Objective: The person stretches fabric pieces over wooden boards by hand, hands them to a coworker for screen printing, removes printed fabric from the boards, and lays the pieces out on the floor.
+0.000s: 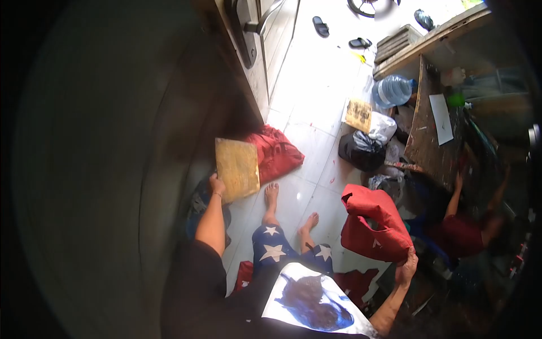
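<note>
My left hand [217, 184] grips a flat, worn yellowish board [237, 169] by its near left edge, its fingers partly hidden by the board. Held out to the other side, my right hand [405, 268] is closed on a folded piece of red cloth [372, 231] with a small white mark, which hangs above the floor. Behind the board, a full-looking red bundle [278, 152] lies on the tiles near the door. More red cloth [354, 282] lies on the floor close to my legs.
An open door [248, 51] stands on the left. Black and white plastic bags [361, 151], a stained board [359, 115] and a large water bottle [392, 91] sit beside a wooden table [432, 130]. At the right, a person in a dark red shirt [460, 234] reaches toward the table.
</note>
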A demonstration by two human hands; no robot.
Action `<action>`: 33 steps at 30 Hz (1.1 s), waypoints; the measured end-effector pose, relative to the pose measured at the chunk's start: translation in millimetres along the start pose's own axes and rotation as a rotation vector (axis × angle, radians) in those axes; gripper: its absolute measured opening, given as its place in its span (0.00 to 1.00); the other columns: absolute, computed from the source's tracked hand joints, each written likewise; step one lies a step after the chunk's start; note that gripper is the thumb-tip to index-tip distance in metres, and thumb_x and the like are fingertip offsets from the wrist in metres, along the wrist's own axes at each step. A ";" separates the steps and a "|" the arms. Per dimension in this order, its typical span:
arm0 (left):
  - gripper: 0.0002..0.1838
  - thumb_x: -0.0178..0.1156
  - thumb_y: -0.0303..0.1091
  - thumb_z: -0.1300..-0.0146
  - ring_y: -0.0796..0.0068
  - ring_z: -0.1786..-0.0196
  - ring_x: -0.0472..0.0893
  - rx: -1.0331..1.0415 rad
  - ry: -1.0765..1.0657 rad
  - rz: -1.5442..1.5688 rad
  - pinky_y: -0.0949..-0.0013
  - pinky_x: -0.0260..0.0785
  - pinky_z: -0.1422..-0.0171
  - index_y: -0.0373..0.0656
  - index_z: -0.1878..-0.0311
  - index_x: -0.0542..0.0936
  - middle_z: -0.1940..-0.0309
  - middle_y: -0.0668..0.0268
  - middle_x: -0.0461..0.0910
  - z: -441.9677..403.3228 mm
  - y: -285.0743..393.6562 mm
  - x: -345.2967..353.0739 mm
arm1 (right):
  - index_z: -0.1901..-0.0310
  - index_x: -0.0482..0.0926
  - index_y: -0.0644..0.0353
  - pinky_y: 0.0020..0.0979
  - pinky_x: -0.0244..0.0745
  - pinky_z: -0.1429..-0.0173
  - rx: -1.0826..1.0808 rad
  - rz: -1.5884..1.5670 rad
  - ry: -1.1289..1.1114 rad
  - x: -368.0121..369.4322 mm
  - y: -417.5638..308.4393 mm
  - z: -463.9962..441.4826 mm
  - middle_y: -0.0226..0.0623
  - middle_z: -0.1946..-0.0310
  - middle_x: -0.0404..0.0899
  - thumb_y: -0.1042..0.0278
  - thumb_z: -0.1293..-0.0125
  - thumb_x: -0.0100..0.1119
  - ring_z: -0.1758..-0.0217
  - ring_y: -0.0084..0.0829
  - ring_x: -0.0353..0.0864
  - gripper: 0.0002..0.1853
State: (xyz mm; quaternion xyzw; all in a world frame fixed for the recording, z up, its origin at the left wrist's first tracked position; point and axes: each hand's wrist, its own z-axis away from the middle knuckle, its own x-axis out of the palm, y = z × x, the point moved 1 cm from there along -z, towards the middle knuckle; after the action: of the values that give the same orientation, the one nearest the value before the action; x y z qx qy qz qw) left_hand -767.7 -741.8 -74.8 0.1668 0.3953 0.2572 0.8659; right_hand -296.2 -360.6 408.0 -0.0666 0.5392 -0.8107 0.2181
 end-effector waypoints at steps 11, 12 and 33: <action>0.14 0.61 0.39 0.38 0.61 0.55 0.84 0.229 -0.056 0.143 0.62 0.74 0.48 0.37 0.57 0.80 0.59 0.55 0.84 52.4 143.2 60.4 | 0.46 0.75 0.73 0.35 0.70 0.36 0.059 -0.147 0.108 -36.1 18.9 11.3 0.44 0.46 0.79 0.63 0.24 0.45 0.43 0.35 0.79 0.20; 0.13 0.59 0.37 0.36 0.62 0.56 0.84 0.282 -0.162 0.120 0.63 0.75 0.50 0.37 0.55 0.80 0.60 0.55 0.84 74.6 164.4 73.1 | 0.46 0.75 0.73 0.35 0.70 0.36 0.043 -0.182 0.043 0.5 -17.5 12.8 0.45 0.46 0.79 0.63 0.24 0.45 0.43 0.35 0.79 0.19; 0.40 0.44 0.69 0.36 0.54 0.42 0.75 0.144 -1.030 -0.267 0.58 0.67 0.39 0.38 0.42 0.74 0.61 0.50 0.83 481.9 296.3 254.9 | 0.80 0.75 0.57 0.24 0.53 0.71 -0.182 -0.263 0.538 -235.4 38.4 222.1 0.14 0.83 0.60 0.60 0.30 0.58 0.76 0.12 0.56 0.20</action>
State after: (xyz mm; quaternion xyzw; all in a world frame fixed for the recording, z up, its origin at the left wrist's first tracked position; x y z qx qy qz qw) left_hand -347.8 -395.2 222.9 0.2788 -0.0464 0.0018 0.9592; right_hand 1.7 -460.5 494.2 0.0617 0.6346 -0.7690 -0.0461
